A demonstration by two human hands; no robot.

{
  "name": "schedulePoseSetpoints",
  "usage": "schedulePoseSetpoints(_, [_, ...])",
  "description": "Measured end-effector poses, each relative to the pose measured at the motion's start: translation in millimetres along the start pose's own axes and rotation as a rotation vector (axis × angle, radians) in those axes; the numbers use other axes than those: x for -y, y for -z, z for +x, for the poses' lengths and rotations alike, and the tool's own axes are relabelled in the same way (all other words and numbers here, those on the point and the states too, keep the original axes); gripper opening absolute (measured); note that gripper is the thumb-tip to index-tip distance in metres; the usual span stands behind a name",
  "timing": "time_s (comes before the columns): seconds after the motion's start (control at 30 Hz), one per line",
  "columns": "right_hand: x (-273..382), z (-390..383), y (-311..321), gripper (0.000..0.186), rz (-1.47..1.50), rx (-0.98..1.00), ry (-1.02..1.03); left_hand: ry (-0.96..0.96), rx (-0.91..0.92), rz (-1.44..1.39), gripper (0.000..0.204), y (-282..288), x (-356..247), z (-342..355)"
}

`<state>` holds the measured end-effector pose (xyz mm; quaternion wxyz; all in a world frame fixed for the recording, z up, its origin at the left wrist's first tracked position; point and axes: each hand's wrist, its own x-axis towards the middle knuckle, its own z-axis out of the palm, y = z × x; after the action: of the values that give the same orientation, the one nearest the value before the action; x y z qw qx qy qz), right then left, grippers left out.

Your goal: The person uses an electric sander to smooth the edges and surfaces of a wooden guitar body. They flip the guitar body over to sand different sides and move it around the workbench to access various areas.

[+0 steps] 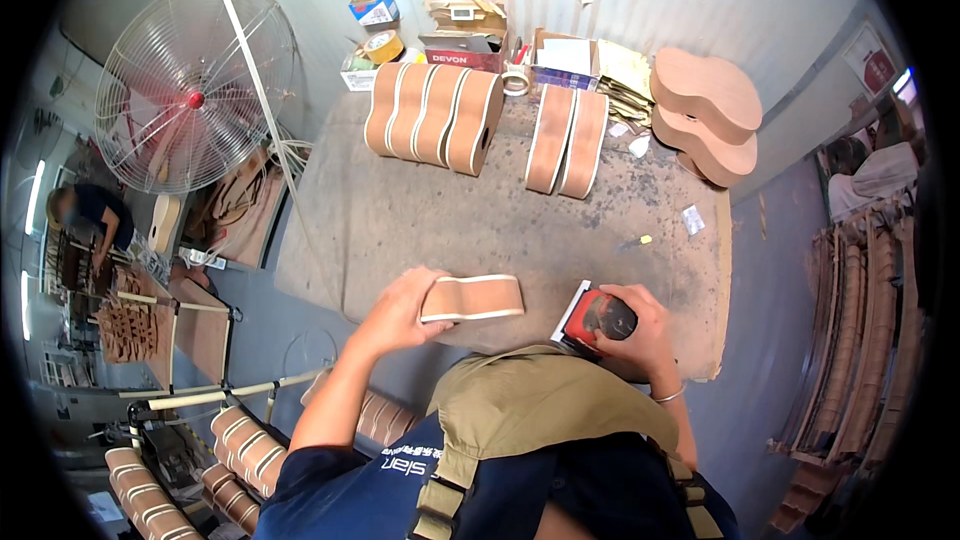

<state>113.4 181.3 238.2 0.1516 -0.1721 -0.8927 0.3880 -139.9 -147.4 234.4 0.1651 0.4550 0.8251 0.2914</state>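
Note:
My left hand point(400, 314) is closed on one end of a small wooden ukulele body point(476, 298), which stands on its edge near the front of the table. Its curved brown side faces up, with pale binding along both rims. To the right, my right hand point(646, 328) wraps round a red and black power sander point(590, 318) with a pale flat pad on its left side. A gap lies between the sander and the ukulele body. The fingertips of my right hand are partly hidden behind the sander.
On the worn table point(420, 210) stand a row of ukulele bodies point(432, 115), two more bodies point(567, 140) and stacked guitar-shaped bodies point(708, 110). Cartons point(465, 50), tape point(383, 46) and sandpaper sheets point(625, 80) line the back. A large fan point(196, 90) and a co-worker point(100, 220) are left.

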Motion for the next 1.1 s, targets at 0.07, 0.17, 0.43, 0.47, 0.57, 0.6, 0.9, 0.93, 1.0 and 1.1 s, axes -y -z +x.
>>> schedulePoseSetpoints(0.07, [1, 1, -1, 0.058, 0.001, -0.019, -0.010, 0.054, -0.107, -0.054, 0.071, -3, 9, 5])
schedulePoseSetpoints(0.17, [0, -4, -2, 0.059, -0.004, -0.064, -0.029, 0.129, -0.324, -0.138, 0.067, -5, 17, 21])
schedulePoseSetpoints(0.43, [-6, -28, 9, 0.058, -0.074, -0.149, -0.110, 0.288, -0.749, -0.409, 0.068, -37, 44, 70])
schedulePoseSetpoints(0.47, [-6, -30, 9, 0.058, -0.080, -0.155, -0.115, 0.249, -0.803, -0.342, 0.069, -41, 42, 79])
schedulePoseSetpoints(0.57, [-9, -38, 9, 0.058, -0.106, -0.179, -0.133, 0.147, -0.929, -0.177, 0.075, -59, 37, 115])
schedulePoseSetpoints(0.6, [-8, -41, 7, 0.058, -0.108, -0.201, -0.141, 0.122, -0.929, -0.169, 0.077, -66, 35, 132])
schedulePoseSetpoints(0.9, [4, -47, -1, 0.059, -0.114, -0.292, -0.183, 0.109, -0.921, 0.212, 0.085, -136, 76, 287])
schedulePoseSetpoints(0.93, [4, -50, -2, 0.059, -0.114, -0.290, -0.183, 0.158, -0.935, 0.301, 0.086, -149, 87, 296])
schedulePoseSetpoints(1.0, [5, -57, -2, 0.059, -0.130, -0.281, -0.205, 0.262, -0.957, 0.475, 0.088, -171, 106, 309])
schedulePoseSetpoints(1.1, [7, -70, 1, 0.059, -0.128, -0.302, -0.250, 0.239, -0.941, 0.490, 0.083, -186, 116, 315])
